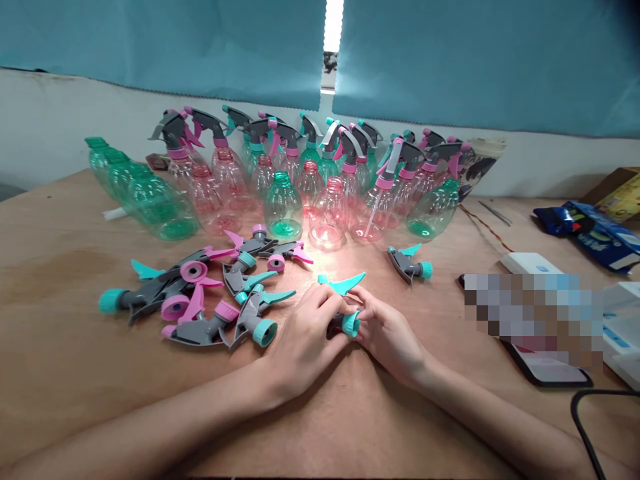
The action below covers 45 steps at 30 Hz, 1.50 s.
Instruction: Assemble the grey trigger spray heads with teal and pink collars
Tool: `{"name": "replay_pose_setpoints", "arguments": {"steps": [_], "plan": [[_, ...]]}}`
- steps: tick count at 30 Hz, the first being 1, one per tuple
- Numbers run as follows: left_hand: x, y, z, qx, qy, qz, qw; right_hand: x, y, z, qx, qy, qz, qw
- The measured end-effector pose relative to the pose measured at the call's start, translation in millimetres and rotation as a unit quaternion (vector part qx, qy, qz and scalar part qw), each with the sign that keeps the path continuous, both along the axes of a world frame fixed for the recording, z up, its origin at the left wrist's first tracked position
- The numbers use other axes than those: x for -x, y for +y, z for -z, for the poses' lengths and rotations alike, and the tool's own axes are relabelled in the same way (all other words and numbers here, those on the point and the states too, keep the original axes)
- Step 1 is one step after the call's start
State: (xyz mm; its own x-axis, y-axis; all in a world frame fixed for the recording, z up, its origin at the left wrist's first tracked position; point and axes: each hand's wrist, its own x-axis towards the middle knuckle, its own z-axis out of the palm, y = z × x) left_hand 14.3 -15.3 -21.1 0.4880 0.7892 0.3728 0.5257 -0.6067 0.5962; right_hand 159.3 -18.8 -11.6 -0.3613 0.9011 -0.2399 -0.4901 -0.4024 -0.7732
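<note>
My left hand (307, 333) is closed around a grey spray head with a turquoise trigger (347, 285) and a turquoise collar, low over the table in front of me. My right hand (393, 337) meets it from the other side, fingertips at the collar and trigger. Fingers cover much of the grey body. Left of my hands lies a pile of loose spray heads (200, 330), grey with pink or turquoise parts. Another turquoise-and-grey spray head (410, 263) lies alone to the right. Beyond stand uncapped bottles, among them a green bottle (283, 210) and a pink bottle (329, 217).
Bottles with spray heads fitted (350, 157) stand in a cluster at the back. Several green bottles (155, 197) line the left. At right are a phone (555, 370), a white box (535, 263), a blue packet (595, 230) and a black cable (580, 420).
</note>
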Motion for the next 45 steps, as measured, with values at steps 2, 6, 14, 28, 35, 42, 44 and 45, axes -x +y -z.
{"name": "replay_pose_setpoints", "arguments": {"steps": [2, 6, 14, 28, 35, 42, 44, 45], "plan": [[-0.1, 0.4, 0.5, -0.001, -0.002, 0.005, 1.000, -0.2, 1.0, -0.2, -0.002, 0.003, -0.003, 1.000], [-0.3, 0.8, 0.3, -0.002, -0.004, 0.007, 1.000, 0.7, 0.7, 0.5, -0.003, 0.002, 0.003, 1.000], [-0.5, 0.9, -0.8, 0.001, 0.007, 0.008, 1.000, 1.5, -0.1, -0.5, 0.012, -0.007, 0.012, 1.000], [0.0, 1.7, -2.4, 0.007, -0.001, 0.012, 1.000, 1.2, 2.6, 2.3, -0.010, 0.010, -0.013, 1.000], [-1.6, 1.9, -7.4, 0.037, -0.035, 0.002, 0.999, 1.6, 0.1, 0.6, -0.031, 0.005, -0.013, 0.999], [-0.5, 3.0, -7.3, 0.048, -0.048, 0.004, 0.998, 2.3, 1.9, 0.6, -0.006, 0.014, 0.004, 1.000], [-0.1, 2.6, -7.3, 0.046, -0.048, 0.004, 0.998, 1.2, 2.9, -0.7, 0.011, 0.019, 0.008, 1.000], [0.0, 2.4, -7.3, 0.047, -0.048, 0.004, 0.998, 0.4, 3.4, -1.4, 0.020, 0.019, 0.007, 1.000]]}}
